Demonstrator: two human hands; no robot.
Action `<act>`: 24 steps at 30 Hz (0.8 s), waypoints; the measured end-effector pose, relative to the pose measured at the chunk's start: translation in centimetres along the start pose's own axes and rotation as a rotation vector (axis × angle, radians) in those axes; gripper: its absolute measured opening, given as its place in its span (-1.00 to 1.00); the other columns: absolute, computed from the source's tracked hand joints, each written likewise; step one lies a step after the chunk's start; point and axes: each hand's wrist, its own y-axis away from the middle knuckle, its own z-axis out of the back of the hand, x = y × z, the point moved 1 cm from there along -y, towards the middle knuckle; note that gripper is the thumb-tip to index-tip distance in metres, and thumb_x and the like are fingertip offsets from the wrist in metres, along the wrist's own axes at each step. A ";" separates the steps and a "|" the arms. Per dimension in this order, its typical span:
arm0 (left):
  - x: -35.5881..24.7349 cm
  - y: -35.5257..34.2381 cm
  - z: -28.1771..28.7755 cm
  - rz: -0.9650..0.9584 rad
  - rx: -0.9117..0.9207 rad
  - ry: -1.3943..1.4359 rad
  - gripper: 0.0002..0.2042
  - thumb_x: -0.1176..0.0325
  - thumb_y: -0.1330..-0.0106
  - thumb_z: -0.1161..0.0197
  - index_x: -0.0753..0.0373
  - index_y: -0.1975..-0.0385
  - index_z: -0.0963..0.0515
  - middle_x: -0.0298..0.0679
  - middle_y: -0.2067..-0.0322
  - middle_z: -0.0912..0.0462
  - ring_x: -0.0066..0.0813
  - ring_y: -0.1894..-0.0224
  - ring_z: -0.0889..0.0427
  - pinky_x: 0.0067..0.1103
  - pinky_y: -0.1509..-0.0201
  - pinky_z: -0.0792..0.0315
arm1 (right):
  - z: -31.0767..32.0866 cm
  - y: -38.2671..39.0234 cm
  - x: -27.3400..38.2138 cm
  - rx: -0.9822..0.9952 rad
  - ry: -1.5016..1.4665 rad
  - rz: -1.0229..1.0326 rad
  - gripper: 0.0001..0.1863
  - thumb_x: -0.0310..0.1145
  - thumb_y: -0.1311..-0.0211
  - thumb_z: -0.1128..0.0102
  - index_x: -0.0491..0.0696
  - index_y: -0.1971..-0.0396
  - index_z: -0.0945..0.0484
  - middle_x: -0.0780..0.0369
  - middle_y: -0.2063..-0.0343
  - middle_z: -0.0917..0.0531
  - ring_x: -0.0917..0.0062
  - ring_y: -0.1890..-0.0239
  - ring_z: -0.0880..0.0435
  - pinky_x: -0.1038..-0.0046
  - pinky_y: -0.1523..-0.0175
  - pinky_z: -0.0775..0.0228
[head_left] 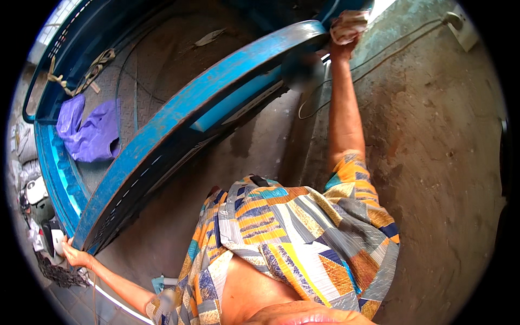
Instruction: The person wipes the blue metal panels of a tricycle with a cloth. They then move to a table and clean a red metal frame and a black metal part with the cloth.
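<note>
Beside blue panel (181, 103), probably concrete floor (428, 157)

White glare (381, 7) shows past the far right corner of the dim cart bed (173, 59); its blue side panel (233, 62) gleams, bowed by fisheye distortion, a dark patch (302, 71) beneath blurred

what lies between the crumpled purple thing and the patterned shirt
In the head view, a scuffed blue metal side panel slants between the purple thing and the patterned shirt, with a strip of floor nearer the shirt.
</note>
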 end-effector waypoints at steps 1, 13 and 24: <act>1.0 -0.4 0.6 -0.018 0.003 -0.021 -0.64 0.26 -0.47 0.06 0.41 0.22 -0.63 -0.21 0.35 -0.68 -0.43 0.33 -0.62 -0.57 0.18 -0.47 | -0.4 2.2 -0.7 0.005 0.040 -0.085 -0.42 0.09 -0.35 0.18 0.00 -0.19 -0.27 0.19 -0.16 -0.38 0.33 -0.16 -0.35 0.32 -0.32 -0.08; 0.6 -1.3 -0.2 -0.013 0.042 -0.093 -0.61 0.20 -0.47 0.08 0.39 0.19 -0.61 -0.15 0.28 -0.67 -0.39 0.29 -0.61 -0.55 0.13 -0.44 | -3.5 6.5 6.6 0.183 0.909 0.068 -0.77 -0.39 -0.31 0.02 -0.04 0.06 -0.42 0.31 0.17 -0.50 0.56 0.15 -0.47 0.51 0.02 -0.38; 0.3 -0.8 0.1 -0.026 0.009 -0.072 -0.61 0.16 -0.46 0.06 0.35 0.18 -0.62 -0.17 0.35 -0.67 -0.40 0.31 -0.61 -0.55 0.16 -0.43 | -10.6 -1.8 12.8 0.357 2.233 0.150 -0.52 -0.19 -0.19 -0.08 0.16 -0.14 -0.35 0.29 -0.13 -0.40 0.46 -0.23 -0.28 0.23 -0.28 -0.08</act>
